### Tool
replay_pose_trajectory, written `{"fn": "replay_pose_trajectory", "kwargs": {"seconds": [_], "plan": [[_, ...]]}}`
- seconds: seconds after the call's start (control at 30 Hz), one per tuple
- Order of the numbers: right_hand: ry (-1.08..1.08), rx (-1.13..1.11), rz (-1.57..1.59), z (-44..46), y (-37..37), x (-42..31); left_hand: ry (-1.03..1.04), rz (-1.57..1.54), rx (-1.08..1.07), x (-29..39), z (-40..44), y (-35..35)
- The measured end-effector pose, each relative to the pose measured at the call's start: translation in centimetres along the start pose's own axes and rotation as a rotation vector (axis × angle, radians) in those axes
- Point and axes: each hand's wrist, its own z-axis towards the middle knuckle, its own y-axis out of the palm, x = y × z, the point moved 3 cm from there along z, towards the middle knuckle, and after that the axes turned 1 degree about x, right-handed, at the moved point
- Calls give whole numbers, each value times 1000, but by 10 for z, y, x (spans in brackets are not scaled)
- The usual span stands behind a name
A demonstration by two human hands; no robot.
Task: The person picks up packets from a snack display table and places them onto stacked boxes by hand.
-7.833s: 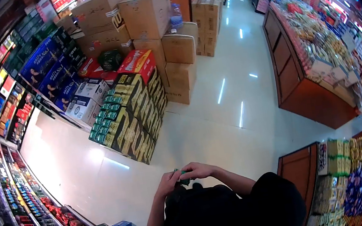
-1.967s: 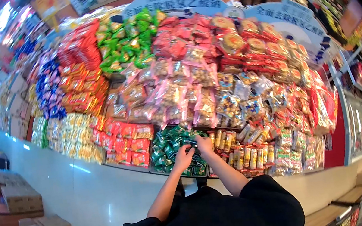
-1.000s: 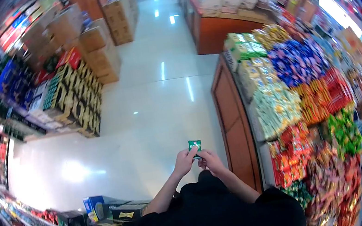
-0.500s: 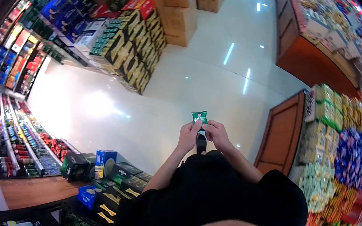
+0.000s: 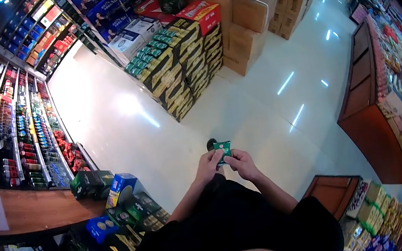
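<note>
A small green packet [image 5: 222, 146] with a pale print is held out in front of my body, over the floor. My left hand [image 5: 209, 165] pinches its lower left part, thumb on top. On its lower right edge, my right hand [image 5: 242, 162] grips with the thumb and curled fingers. Both hands are close together, and the thumbs cover part of the packet's front. Beyond the packet, a dark shoe [image 5: 211, 143] shows on the floor.
Ahead stands a stack of black-and-gold cartons [image 5: 180, 71] topped with green packets [image 5: 151, 55]. Brown cardboard boxes [image 5: 245, 41] stand beside it. Shelves of drinks [image 5: 20, 131] line the left. A wooden display counter [image 5: 366, 116] is on the right, above pale glossy floor [image 5: 257, 117].
The view has shifted forward, bringing the carton stack nearer and the right-hand display further back. Both hands still hold the green packet, now slightly lower in view and tilted. A shoe has stepped forward.
</note>
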Motion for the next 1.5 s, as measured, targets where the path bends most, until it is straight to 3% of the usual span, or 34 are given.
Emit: {"fn": "replay_pose_trajectory", "kwargs": {"seconds": [0.07,0.2,0.3,0.33,0.43,0.57,0.67,0.87,0.97,1.1,1.13,1.27,1.43,1.47,1.5], "plan": [[4,-23,16,46,-5,-13,71,-73,8,-1,46,-13],[149,4,38,134,-13,-55,-48,-221,-1,17,147,-39],[91,62,75,203,-25,-75,0,-297,-44,86,203,-39],[112,55,46,226,-29,-85,98,-153,-100,93,227,-48],[92,74,50,289,-40,-105,117,-294,-136,114,283,-56],[150,11,142,367,-53,-108,180,-252,69,118,348,-80],[202,-45,235,432,-60,-120,34,-215,141,113,400,-104],[306,-236,80,588,-88,-126,-56,-40,365,141,510,-146],[366,-221,-99,666,-98,-141,-122,-19,500,148,573,-164],[296,-315,-185,759,-108,-161,-178,207,600,163,645,-185],[274,-304,-221,781,-108,-166,-156,141,629,189,656,-183],[101,-281,-337,872,-104,-130,-287,-292,807,185,701,-200],[211,-296,-436,919,-79,-115,-274,-285,861,169,699,-205],[45,-292,-574,934,-81,-83,-271,-255,862,164,696,-206],[32,-305,-633,935,-77,-88,-299,-251,859,163,692,-205]]}}
